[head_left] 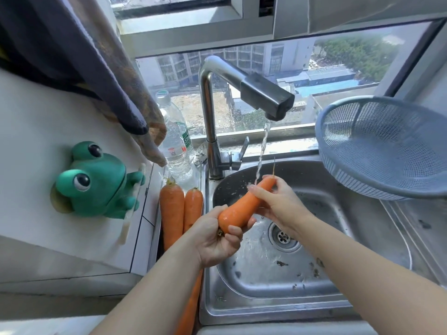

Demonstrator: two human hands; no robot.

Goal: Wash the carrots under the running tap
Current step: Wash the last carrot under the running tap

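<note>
left hand [216,234] grips carrot [244,207] base; right hand [278,203] clasps tip under tap [266,95].

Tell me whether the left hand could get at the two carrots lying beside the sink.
Probably yes: the left hand hovers right beside the two carrots, nothing between, but it grips the carrot being washed and must release first.

Two long orange carrots [180,213] left of the steel sink [314,293]; clear plastic bottle [175,141] behind them; blue mesh colander [387,148] at right

bare forearms, hands [217,240] (no sleeves, rings)
</note>
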